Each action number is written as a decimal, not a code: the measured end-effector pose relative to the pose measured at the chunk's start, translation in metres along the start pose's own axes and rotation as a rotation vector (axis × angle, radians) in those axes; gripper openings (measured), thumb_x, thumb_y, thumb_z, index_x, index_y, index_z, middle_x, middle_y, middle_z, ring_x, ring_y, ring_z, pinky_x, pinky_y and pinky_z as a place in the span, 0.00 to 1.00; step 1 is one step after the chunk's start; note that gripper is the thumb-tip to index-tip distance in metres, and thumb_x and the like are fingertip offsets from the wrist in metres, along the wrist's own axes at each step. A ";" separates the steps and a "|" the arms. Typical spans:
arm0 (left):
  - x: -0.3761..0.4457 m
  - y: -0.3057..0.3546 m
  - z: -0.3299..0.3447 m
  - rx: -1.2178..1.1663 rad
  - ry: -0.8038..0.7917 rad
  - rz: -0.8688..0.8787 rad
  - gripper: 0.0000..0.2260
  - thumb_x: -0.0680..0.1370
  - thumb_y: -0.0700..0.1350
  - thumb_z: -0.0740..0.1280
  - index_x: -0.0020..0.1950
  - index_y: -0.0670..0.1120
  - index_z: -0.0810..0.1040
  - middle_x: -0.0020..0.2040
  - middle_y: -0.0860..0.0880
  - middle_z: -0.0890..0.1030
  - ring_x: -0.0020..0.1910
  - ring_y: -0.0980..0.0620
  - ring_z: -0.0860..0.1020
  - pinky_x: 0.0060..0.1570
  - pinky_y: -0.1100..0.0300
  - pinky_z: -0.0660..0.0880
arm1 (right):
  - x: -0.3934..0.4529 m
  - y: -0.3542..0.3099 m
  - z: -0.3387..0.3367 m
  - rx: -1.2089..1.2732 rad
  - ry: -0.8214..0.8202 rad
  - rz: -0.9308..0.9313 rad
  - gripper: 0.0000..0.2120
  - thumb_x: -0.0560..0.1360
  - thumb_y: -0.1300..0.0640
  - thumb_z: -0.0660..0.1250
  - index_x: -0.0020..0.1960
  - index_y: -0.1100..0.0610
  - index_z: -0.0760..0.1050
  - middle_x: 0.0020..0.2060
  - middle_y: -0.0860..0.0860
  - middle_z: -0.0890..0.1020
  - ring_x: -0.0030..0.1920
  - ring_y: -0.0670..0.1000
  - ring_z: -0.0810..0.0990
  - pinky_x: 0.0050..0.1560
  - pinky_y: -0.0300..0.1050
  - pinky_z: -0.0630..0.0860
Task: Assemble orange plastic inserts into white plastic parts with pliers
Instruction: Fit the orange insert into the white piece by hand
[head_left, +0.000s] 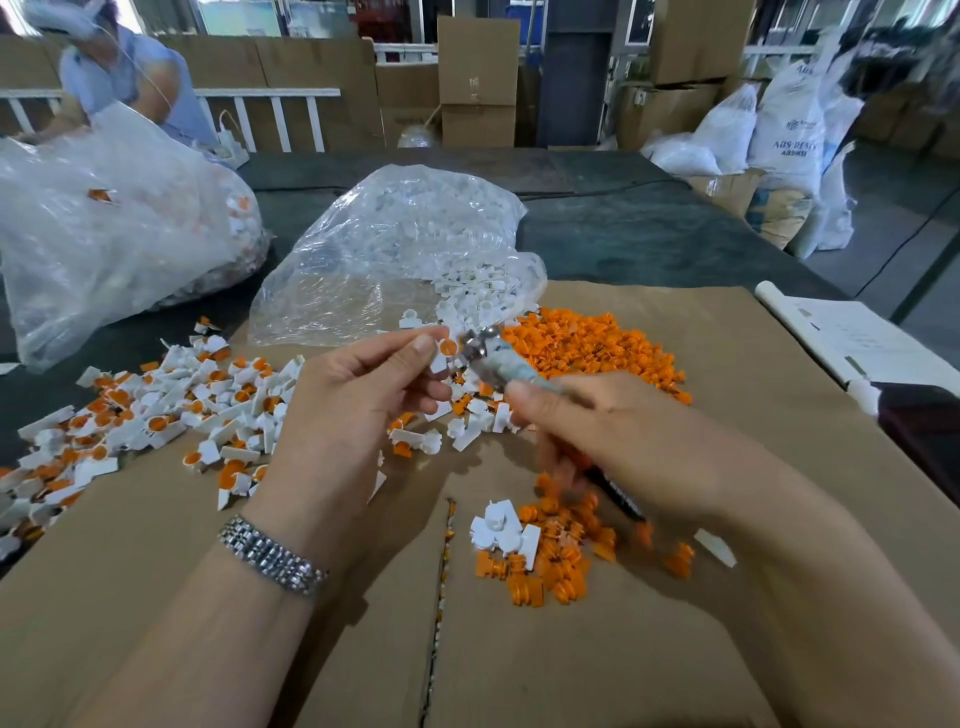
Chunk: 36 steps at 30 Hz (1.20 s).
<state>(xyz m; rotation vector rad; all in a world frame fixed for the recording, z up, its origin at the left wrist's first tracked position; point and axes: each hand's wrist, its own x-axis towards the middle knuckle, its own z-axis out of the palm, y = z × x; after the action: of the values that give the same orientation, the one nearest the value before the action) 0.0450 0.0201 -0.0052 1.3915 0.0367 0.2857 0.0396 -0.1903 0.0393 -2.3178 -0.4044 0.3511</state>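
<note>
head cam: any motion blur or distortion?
Head view: right hand and pliers smeared by motion blur; left hand fairly sharp; wide-angle bending at the edges; glare on the clear bag.

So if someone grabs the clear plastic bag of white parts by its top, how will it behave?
The clear bag looks thin and crumpled, so it would likely sag, not hold shape. Its mouth lies open with white parts spilling onto the cardboard; lifting may shed more. The film looks glossy, probably slippery.

left hand pinching, right hand gripping
</note>
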 end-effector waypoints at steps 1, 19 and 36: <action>0.000 0.001 -0.001 0.025 0.008 -0.002 0.07 0.78 0.44 0.71 0.52 0.48 0.89 0.38 0.44 0.84 0.37 0.51 0.81 0.37 0.64 0.78 | 0.003 0.004 -0.003 -0.026 0.059 -0.005 0.29 0.73 0.27 0.56 0.45 0.53 0.77 0.33 0.47 0.81 0.35 0.46 0.80 0.41 0.47 0.76; -0.001 -0.023 0.005 1.415 -0.172 0.401 0.10 0.82 0.52 0.66 0.62 0.58 0.83 0.56 0.57 0.81 0.58 0.50 0.73 0.59 0.49 0.60 | 0.048 0.053 0.022 -0.611 0.407 0.140 0.29 0.76 0.34 0.65 0.67 0.53 0.69 0.63 0.54 0.70 0.65 0.58 0.69 0.62 0.59 0.68; -0.002 -0.004 0.009 0.054 -0.177 -0.164 0.12 0.71 0.37 0.75 0.54 0.44 0.86 0.49 0.42 0.87 0.47 0.47 0.87 0.48 0.62 0.82 | 0.054 0.045 0.024 -0.664 0.415 -0.209 0.09 0.82 0.51 0.64 0.58 0.49 0.82 0.52 0.47 0.82 0.55 0.50 0.78 0.56 0.45 0.72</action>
<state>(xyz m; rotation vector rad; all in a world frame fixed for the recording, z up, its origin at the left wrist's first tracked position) 0.0451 0.0107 -0.0082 1.4533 0.0126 0.0249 0.0885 -0.1846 -0.0163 -2.8542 -0.6104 -0.4305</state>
